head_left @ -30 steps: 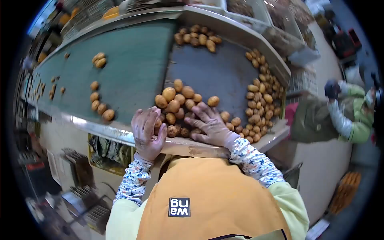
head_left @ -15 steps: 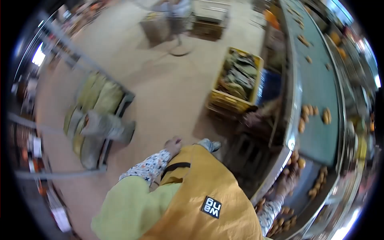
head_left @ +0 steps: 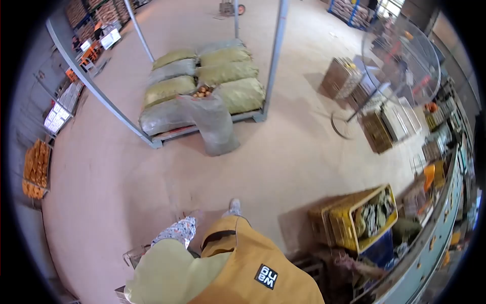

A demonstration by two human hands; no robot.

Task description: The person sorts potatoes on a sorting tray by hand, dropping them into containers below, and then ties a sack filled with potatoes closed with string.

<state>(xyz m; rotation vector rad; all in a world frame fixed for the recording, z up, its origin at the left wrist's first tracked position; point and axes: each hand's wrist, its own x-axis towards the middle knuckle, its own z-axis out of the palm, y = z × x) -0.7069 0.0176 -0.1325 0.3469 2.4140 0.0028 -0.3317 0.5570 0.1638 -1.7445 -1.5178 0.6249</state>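
Observation:
My left hand (head_left: 196, 216) shows only as a faint blur past the patterned sleeve (head_left: 174, 232), over the bare floor; its fingers cannot be made out, nor whether it holds anything. My right hand is out of the picture. Ahead, an upright grey sack (head_left: 215, 129) has potatoes (head_left: 202, 91) showing at its open top. It leans against a pallet (head_left: 177, 133) with several filled sacks (head_left: 230, 73) lying in two rows.
Metal posts (head_left: 277, 55) rise at the pallet's corners. To the right are a yellow crate (head_left: 349, 235), the green conveyor belt (head_left: 422, 268), a stand fan (head_left: 401, 63) and brown crates (head_left: 341, 78). Orange net bags (head_left: 36, 167) are stacked at far left.
The view has swung left from the conveyor to the pallet of sacks. Both hands were at the potatoes; then the left came away, and now the right has left the view.

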